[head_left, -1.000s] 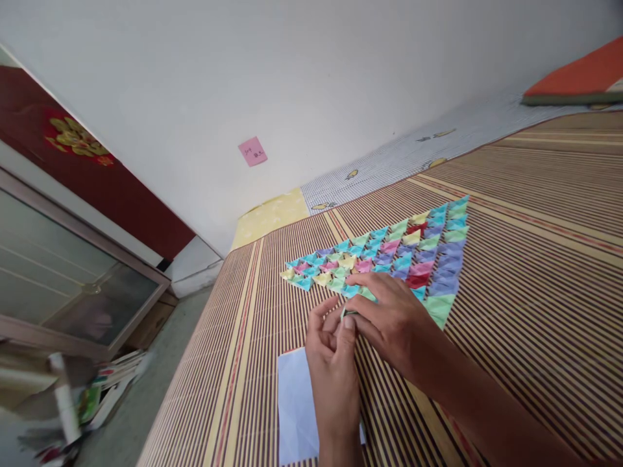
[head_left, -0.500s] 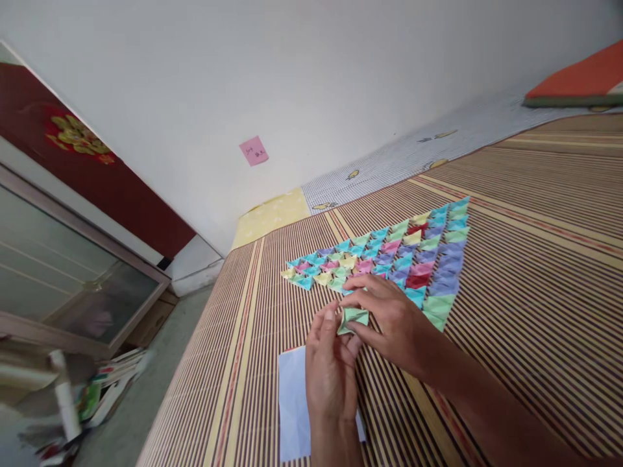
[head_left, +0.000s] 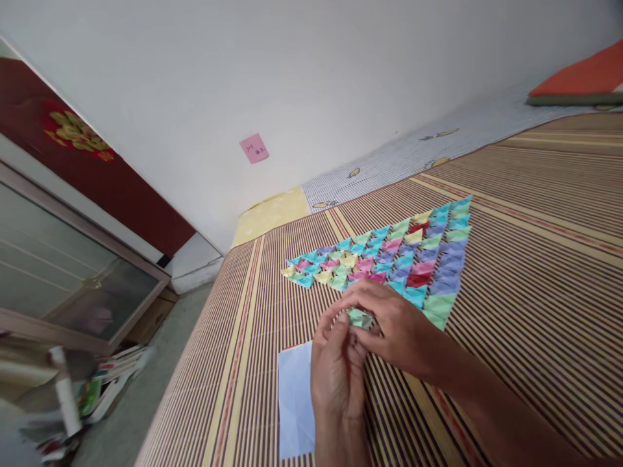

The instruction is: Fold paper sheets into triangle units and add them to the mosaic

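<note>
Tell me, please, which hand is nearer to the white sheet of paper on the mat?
Left: the left hand covers the right edge of the white sheet; the right hand, sharing the folded green piece, is farther right.

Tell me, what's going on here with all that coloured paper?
A person is bent over a striped mat, doing paper folding. The left hand and the right hand meet and together pinch a small green folded piece between their fingertips. Just beyond them lies a flat patchwork of folded triangles in blue, green, pink, yellow and purple, fitted edge to edge. A pale unfolded sheet lies on the mat beside the left wrist.
</note>
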Demonstrator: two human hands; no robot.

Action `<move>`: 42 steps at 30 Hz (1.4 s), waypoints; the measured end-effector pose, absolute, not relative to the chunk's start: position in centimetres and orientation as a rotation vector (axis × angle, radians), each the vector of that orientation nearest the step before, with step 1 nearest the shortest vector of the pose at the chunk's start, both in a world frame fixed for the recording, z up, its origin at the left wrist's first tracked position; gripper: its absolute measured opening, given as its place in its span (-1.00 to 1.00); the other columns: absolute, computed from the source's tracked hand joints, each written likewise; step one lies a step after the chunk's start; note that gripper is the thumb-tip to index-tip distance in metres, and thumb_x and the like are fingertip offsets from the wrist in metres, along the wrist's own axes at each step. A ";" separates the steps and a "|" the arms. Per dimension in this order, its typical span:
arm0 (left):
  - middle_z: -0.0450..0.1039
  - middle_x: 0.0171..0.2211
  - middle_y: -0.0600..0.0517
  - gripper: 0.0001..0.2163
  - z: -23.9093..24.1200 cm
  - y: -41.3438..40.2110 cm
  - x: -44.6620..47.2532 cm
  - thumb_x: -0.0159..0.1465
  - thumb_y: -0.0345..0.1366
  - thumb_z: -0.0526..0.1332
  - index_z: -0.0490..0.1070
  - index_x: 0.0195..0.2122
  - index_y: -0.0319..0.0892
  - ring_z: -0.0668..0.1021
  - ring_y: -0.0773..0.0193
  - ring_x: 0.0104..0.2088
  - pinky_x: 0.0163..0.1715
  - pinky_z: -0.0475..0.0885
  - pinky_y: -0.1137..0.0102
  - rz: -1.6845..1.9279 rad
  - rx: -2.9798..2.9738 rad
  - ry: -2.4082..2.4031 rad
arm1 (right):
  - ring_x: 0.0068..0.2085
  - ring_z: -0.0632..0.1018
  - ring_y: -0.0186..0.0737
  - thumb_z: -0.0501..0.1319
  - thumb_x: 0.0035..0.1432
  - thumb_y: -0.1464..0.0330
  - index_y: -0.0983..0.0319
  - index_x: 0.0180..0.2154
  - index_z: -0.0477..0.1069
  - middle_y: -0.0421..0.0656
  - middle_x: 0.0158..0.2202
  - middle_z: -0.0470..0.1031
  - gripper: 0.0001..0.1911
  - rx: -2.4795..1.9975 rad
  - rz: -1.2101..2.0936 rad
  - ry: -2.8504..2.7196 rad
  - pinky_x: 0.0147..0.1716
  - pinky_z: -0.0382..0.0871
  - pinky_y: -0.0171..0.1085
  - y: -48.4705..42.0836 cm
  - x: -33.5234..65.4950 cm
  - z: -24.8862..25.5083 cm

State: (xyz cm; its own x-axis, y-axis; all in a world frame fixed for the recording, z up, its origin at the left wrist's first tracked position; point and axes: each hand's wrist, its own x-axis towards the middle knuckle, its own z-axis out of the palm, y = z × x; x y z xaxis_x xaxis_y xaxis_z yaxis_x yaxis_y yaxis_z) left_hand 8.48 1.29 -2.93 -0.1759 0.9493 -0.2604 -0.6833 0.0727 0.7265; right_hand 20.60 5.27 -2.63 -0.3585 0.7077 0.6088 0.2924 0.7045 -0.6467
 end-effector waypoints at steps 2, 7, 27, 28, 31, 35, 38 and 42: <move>0.58 -0.28 -0.03 -0.65 -3.0 1.3 8.3 0.06 -0.34 0.50 0.51 -0.14 -0.22 0.61 0.31 -0.34 -0.32 0.52 0.44 1.579 0.404 0.979 | -0.09 0.53 -0.09 0.21 0.10 0.58 0.19 -0.18 0.47 -0.11 -0.17 0.53 -0.74 -0.773 0.593 -1.905 -0.07 0.43 -0.12 5.3 21.0 -2.4; 0.56 -0.27 -0.02 -0.60 -3.1 1.2 8.1 0.14 -0.22 0.46 0.45 -0.03 -0.18 0.64 0.21 -0.24 -0.20 0.54 0.32 1.691 0.567 1.159 | -0.18 0.54 -0.11 0.22 0.23 0.44 0.18 -0.26 0.47 -0.14 -0.28 0.51 -0.93 -0.854 0.528 -1.857 -0.17 0.42 -0.17 5.4 21.3 -2.6; 0.62 -0.22 -0.07 -0.64 -3.3 1.1 8.9 0.23 -0.20 0.39 0.44 0.01 -0.18 0.66 0.12 -0.12 -0.07 0.54 0.24 1.531 0.807 1.118 | -0.50 0.40 -0.27 0.15 0.13 0.49 0.18 -0.44 0.26 -0.25 -0.51 0.36 -0.85 -1.228 0.434 -1.809 -0.46 0.19 -0.30 5.3 20.2 -3.9; 0.63 -0.22 -0.07 -0.64 -3.4 1.2 8.8 0.22 -0.19 0.40 0.46 0.00 -0.19 0.67 0.11 -0.11 -0.08 0.54 0.25 1.541 0.780 1.106 | -0.48 0.42 -0.26 0.14 0.14 0.50 0.18 -0.43 0.29 -0.23 -0.48 0.38 -0.86 -1.195 0.422 -1.814 -0.45 0.21 -0.30 5.3 20.3 -3.7; 0.64 -0.20 -0.08 -0.65 -3.8 1.6 8.5 0.20 -0.18 0.42 0.50 -0.04 -0.20 0.67 0.08 -0.09 -0.11 0.55 0.27 1.574 0.718 1.074 | -0.36 0.48 -0.21 0.11 0.20 0.51 0.19 -0.37 0.38 -0.16 -0.37 0.43 -0.85 -1.068 0.380 -1.862 -0.35 0.30 -0.29 5.4 20.7 -3.2; 0.65 -0.13 -0.13 -0.66 -4.4 1.8 8.2 0.21 -0.19 0.41 0.52 -0.04 -0.23 0.68 0.10 -0.11 -0.10 0.55 0.27 1.579 0.738 1.125 | -0.29 0.50 -0.17 0.12 0.19 0.54 0.20 -0.33 0.42 -0.15 -0.35 0.45 -0.84 -1.080 0.375 -1.912 -0.29 0.32 -0.27 5.3 20.5 -3.3; 0.66 -0.14 -0.14 -0.66 -4.7 1.9 8.1 0.20 -0.19 0.41 0.54 -0.06 -0.25 0.68 0.10 -0.11 -0.06 0.53 0.25 1.589 0.740 1.166 | -0.36 0.47 -0.20 0.15 0.11 0.59 0.21 -0.36 0.40 -0.18 -0.39 0.43 -0.83 -1.184 0.387 -1.901 -0.37 0.25 -0.28 5.3 20.3 -3.7; 0.67 -0.16 -0.14 -0.65 -4.8 2.0 8.1 0.20 -0.19 0.41 0.54 -0.03 -0.25 0.68 0.10 -0.13 -0.07 0.53 0.25 1.606 0.732 1.161 | -0.37 0.46 -0.21 0.16 0.13 0.59 0.22 -0.38 0.40 -0.18 -0.39 0.41 -0.82 -1.189 0.375 -1.900 -0.36 0.25 -0.27 5.3 20.2 -3.7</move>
State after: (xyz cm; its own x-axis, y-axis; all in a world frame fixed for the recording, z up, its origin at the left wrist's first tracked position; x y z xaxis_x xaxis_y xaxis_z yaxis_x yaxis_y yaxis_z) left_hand 8.11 1.96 -4.82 -0.3340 0.9398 -0.0716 -0.3625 -0.0580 0.9302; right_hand 20.24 5.33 -3.72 -0.1949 0.8461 0.4962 0.5938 0.5044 -0.6269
